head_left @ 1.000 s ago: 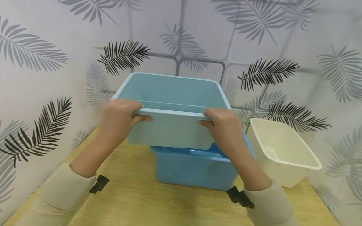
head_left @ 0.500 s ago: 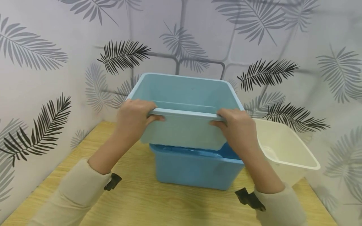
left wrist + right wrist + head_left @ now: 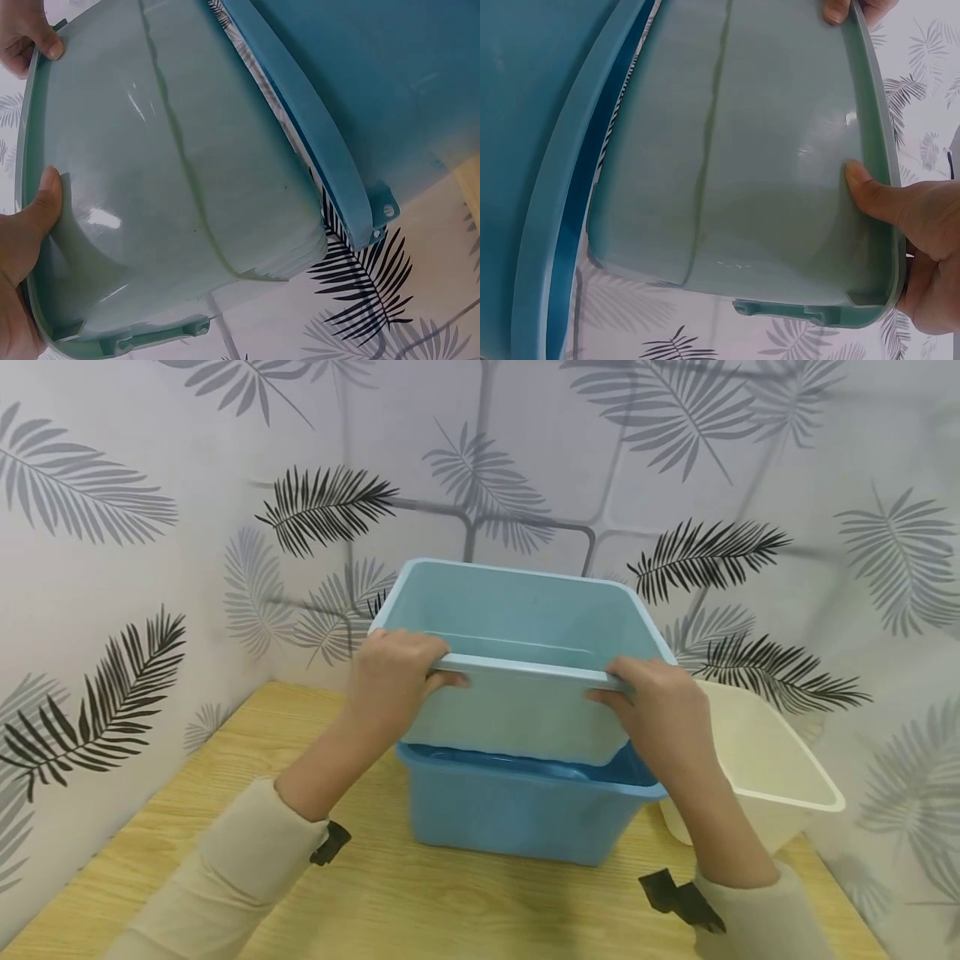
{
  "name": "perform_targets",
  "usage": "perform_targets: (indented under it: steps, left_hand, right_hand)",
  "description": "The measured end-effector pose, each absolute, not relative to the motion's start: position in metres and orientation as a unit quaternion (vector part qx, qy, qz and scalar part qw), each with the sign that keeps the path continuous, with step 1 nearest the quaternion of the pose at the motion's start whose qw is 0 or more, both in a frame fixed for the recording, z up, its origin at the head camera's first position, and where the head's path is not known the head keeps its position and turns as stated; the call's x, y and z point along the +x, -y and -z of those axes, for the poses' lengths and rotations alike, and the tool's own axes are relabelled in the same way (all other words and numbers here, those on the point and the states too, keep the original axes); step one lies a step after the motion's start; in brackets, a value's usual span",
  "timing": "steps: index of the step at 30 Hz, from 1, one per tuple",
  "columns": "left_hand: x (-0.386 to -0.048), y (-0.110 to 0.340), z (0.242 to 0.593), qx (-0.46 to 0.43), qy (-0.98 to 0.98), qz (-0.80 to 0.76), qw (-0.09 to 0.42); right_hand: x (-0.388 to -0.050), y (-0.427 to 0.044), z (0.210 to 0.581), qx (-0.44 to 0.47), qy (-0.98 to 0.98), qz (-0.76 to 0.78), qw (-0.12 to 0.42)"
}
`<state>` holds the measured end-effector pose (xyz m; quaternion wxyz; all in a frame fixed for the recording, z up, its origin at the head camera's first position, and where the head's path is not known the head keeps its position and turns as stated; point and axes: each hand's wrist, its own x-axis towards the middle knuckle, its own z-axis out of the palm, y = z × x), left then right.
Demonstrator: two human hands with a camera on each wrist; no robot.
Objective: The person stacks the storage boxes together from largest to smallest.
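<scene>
Shifted rightward, the pale tub point(image 3: 517, 714) hangs above the blue tub point(image 3: 517, 818), its near rim pinched between thumb and fingers of left hand point(image 3: 396, 678) and right hand point(image 3: 663, 706), though misaligned lowering could snag its base.

Upper bin point(image 3: 517, 714) above lower bin point(image 3: 510, 818); lower bin on table point(image 3: 420, 902); third bin point(image 3: 765, 752) at right; wall point(image 3: 517, 410) behind

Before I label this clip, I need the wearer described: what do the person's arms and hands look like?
The left hand and right hand are bare. The left sleeve and right sleeve are plain, cream and loose, stopping short of the hands. A black strap-like piece sticks out at each sleeve's end.
</scene>
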<state>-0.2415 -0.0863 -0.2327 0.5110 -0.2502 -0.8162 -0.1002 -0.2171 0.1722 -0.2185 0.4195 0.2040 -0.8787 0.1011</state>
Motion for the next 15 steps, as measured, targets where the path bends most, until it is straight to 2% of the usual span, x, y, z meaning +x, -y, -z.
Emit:
perform_targets:
  steps: [5,15]
  left_hand:
    - [-0.245,0.078,0.235,-0.25,0.81,0.094,0.523]
    - [-0.249,0.065,0.241,-0.267,0.81,0.108,0.511]
  right_hand:
    - [-0.216,-0.18,0.221,0.196,0.879,-0.108,0.421]
    - [-0.216,-0.192,0.225,0.185,0.88,-0.11,0.424]
